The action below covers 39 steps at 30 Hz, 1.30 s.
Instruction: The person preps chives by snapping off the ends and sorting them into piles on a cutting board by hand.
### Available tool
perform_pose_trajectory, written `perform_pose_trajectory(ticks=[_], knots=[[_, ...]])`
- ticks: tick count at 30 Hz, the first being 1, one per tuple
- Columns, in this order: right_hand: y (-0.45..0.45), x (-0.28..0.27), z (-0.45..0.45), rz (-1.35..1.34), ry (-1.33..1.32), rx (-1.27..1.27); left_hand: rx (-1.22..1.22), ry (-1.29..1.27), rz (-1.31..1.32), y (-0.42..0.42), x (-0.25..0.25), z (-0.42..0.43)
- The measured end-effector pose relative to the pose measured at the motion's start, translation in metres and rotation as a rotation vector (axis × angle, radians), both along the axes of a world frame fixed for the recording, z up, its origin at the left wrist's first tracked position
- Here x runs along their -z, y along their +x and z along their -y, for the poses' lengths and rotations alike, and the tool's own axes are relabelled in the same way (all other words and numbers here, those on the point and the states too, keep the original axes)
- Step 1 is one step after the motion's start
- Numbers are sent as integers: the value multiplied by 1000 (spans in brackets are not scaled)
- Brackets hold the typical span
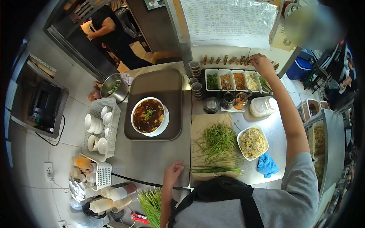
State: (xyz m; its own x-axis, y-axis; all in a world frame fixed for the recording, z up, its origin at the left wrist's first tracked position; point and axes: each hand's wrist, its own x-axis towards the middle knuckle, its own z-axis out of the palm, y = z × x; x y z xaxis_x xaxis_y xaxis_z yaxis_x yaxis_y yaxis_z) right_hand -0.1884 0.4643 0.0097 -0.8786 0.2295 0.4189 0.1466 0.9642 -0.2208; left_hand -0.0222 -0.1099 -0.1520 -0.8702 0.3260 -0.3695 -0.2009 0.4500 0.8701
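Note:
My right hand (261, 63) reaches up to the row of wooden clips (233, 60) on the wall, its fingers pinched at one of them. Beside the counter's front edge, my left hand (174, 171) hangs with its fingers curled, and whether anything is in it is too small to tell. Between the hands, cut green stalks (219, 139) lie on brown paper (201, 121). To their right stands a white bowl of fried rice (252, 143). A bowl of dark soup (148, 116) with green garnish sits on a brown tray (154, 81).
Topping containers (239, 80) and sauce jars (228, 100) line the back. A lidded tub (263, 106) and blue cloth (267, 165) are at right. Baskets of white cups (111, 131) and bottles (102, 175) stand left. Another person (114, 34) is beyond the doorway.

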Motion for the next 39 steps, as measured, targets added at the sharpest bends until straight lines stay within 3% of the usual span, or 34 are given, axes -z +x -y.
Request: perform_pose_trajectory(ticks=[6,9,11,13,18,19,20,21,22,23,25,26,29,32,34,35,36,38,39], knots=[[-45,13,26,-34,252,-209,38,-45,-88,-33,-5,-25],[-62,8,26,193,82,-106,-50,-47,-140,-44,-22,-29],[-73,25,1,98,106,-239,-107,-55,-169,-44,-23,-18],[-67,29,-4,-40,182,-107,-215,-5,-135,-39,-27,-4],[-35,-25,60,-212,-95,92,-405,-41,-128,-29,-16,43],[-36,-24,91,-162,-280,-31,-433,-23,-146,-30,-6,53],[-37,-16,122,-110,-466,-149,-456,-5,-164,-30,-1,58],[-50,15,142,-146,-105,-368,-475,28,-182,-33,-6,55],[-54,27,189,0,-462,-388,-493,61,-205,-40,-18,49],[-59,43,226,34,-398,-423,-511,92,-235,-47,-31,45],[-90,97,275,124,-221,-318,-451,-25,-348,-59,-61,38],[-96,108,293,115,-345,-299,-427,-88,-408,-63,-77,38],[-133,158,317,292,-253,-252,-424,-137,-469,-58,-113,50],[-146,178,333,551,-527,-116,-489,-18,-493,-51,-110,89],[-139,184,321,600,-1019,-260,-505,-61,-457,-52,-125,107],[-145,202,311,612,-696,-455,-534,-85,-468,-57,-139,115],[-117,169,313,649,-906,-418,-530,-130,-545,-64,-153,124],[-66,119,320,480,-763,-375,-565,-185,-711,-86,-194,146],[-62,177,299,0,-563,-610,-580,-212,-789,-98,-217,155]])
